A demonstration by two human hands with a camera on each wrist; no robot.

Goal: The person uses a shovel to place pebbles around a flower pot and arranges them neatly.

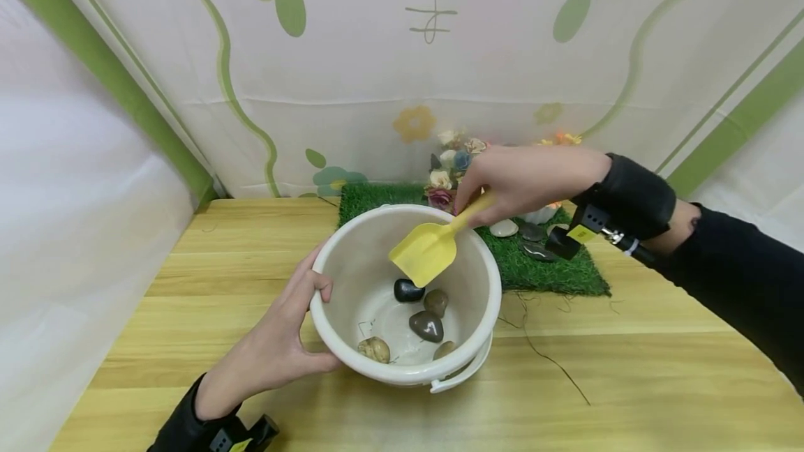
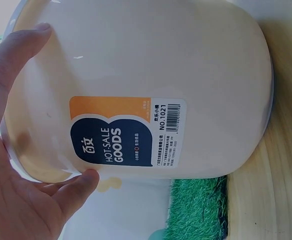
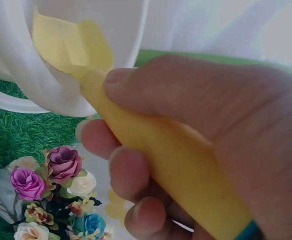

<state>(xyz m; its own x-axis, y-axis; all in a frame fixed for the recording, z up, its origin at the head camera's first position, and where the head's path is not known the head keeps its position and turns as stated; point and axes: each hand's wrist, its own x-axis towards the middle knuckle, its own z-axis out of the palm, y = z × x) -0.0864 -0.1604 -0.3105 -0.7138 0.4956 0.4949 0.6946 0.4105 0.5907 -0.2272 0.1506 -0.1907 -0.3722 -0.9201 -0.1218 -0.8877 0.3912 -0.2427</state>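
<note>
A white bucket [image 1: 407,368] stands on the wooden table, and its side with an orange and dark label [image 2: 128,132] shows in the left wrist view. My left hand [image 1: 283,333] grips the bucket's left rim, fingers curled over the edge and thumb on the outer wall. In my right hand [image 1: 518,180] is the handle of a yellow toy shovel [image 1: 426,254], gripped with curled fingers. The shovel's blade hangs inside the bucket mouth, tilted down. On the bucket's bottom lie several stones, among them a black stone [image 1: 408,291] and a brown stone [image 1: 426,326].
Behind the bucket lies a green artificial grass mat [image 1: 565,274], bearing artificial flowers [image 3: 46,185], a white stone [image 1: 504,228] and dark stones. The bucket's white handle [image 1: 465,375] hangs at its front right. A thin dark strand [image 1: 553,361] lies on the table.
</note>
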